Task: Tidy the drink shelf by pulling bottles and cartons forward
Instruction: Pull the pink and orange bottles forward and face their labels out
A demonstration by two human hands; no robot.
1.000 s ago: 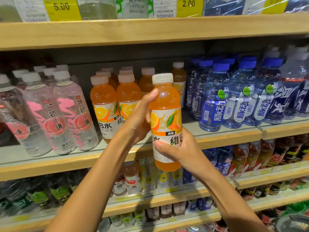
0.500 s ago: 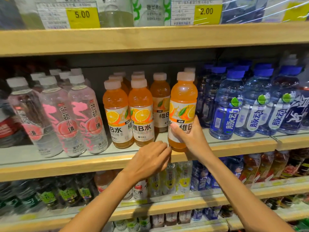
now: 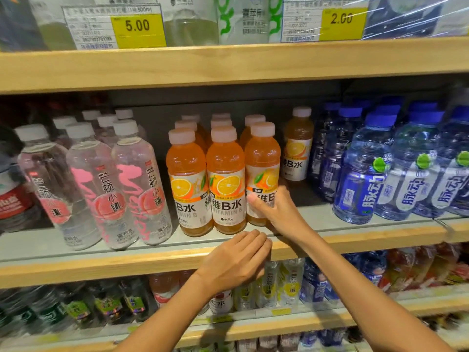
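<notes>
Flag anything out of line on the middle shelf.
One lone orange plastic drink bottle with a white cap stands set back behind the front row, leaving a gap right of the front orange bottle that the right hand grips. Nothing looks spilled or damaged.

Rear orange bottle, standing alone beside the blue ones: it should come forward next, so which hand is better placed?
Probably right. The right hand grips the front orange bottle just ahead of the rear orange bottle; the left hand, though free, sits lower at the shelf edge.
</notes>
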